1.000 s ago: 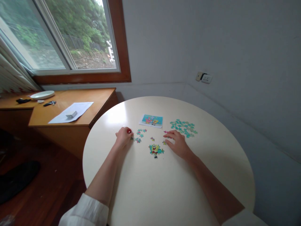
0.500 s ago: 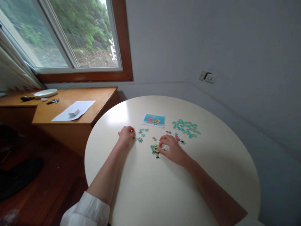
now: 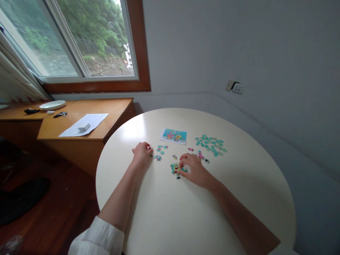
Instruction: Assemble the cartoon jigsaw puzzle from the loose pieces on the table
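My right hand (image 3: 193, 168) is closed, thumb and fingers pinching a jigsaw piece at the right edge of a small joined patch of puzzle (image 3: 174, 168) with a yellow cartoon face. Its fingers partly cover the patch. Over to the left, my left hand (image 3: 141, 153) is curled with the fingertips together on a small dark reddish puzzle piece (image 3: 149, 148), mostly hidden. Beside that hand lie several loose teal and pink pieces (image 3: 160, 149). One small yellowish piece (image 3: 174, 156) lies just above the patch. Pink pieces (image 3: 200, 154) show behind my right hand.
A printed reference picture (image 3: 174, 136) lies beyond the patch. Many teal pieces (image 3: 211, 144) are spread at the right on the round white table (image 3: 170, 219). A wooden desk (image 3: 117, 109) at the left carries paper (image 3: 91, 122), a small white block (image 3: 84, 127) and a white plate (image 3: 52, 105).
My right hand's fingertips have shifted slightly at the patch, and a teal piece now shows at its right side beneath them. My left hand has barely moved.
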Demonstrator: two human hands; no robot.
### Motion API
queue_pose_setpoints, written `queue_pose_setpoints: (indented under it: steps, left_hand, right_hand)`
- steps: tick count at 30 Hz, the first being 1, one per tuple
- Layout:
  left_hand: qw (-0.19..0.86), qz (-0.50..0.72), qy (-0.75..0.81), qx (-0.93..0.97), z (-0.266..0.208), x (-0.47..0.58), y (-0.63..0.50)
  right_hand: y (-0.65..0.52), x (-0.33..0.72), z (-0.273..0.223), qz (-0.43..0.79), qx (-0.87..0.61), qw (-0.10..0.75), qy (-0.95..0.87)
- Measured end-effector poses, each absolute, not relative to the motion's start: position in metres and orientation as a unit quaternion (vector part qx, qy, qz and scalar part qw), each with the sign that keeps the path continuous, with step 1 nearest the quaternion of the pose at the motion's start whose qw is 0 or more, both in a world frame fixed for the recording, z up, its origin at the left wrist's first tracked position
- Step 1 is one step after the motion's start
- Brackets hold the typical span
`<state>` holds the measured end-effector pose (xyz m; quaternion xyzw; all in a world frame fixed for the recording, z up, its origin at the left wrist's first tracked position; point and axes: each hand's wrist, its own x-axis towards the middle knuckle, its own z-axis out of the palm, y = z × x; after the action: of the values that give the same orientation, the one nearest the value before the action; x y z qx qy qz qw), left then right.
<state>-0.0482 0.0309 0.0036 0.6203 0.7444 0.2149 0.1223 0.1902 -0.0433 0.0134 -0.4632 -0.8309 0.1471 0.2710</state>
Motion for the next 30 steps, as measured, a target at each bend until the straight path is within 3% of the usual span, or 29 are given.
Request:
queue_pose_setpoints:
  steps: [12, 30]
  left_hand:
    - [0.122, 0.206, 0.733, 0.637, 0.007, -0.045, 0.029]
    - [0.096, 0.233, 0.702, 0.666, 0.000, -0.043, 0.029]
  right_hand:
    - [-0.035, 0.196, 0.008, 0.136, -0.478, 0.332, -0.802]
    - [-0.033, 0.197, 0.004, 0.147, -0.481, 0.334, -0.797]
